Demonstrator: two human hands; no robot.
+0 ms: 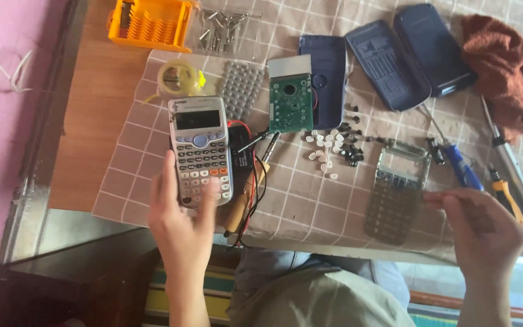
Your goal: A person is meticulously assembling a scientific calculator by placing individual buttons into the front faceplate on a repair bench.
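My left hand (183, 224) holds a silver scientific calculator (200, 148) from below, thumb on its left edge and fingers on the lower keys. My right hand (482, 227) hovers at the right, fingers pinched together near the edge of a clear calculator faceplate (398, 191); whether it touches the faceplate I cannot tell. A green circuit board (290, 100) lies on a dark blue back shell (328, 75). A grey rubber keypad mat (240, 88) and several loose white and black key caps (334, 148) lie between them.
A checked cloth (310, 200) covers the wooden table (101, 103). There are a soldering iron (246, 197) with wires, a tape roll (178, 79), an orange bit holder (149, 23), loose bits (222, 27), blue covers (410, 51), a brown rag (503, 66) and screwdrivers (506, 175).
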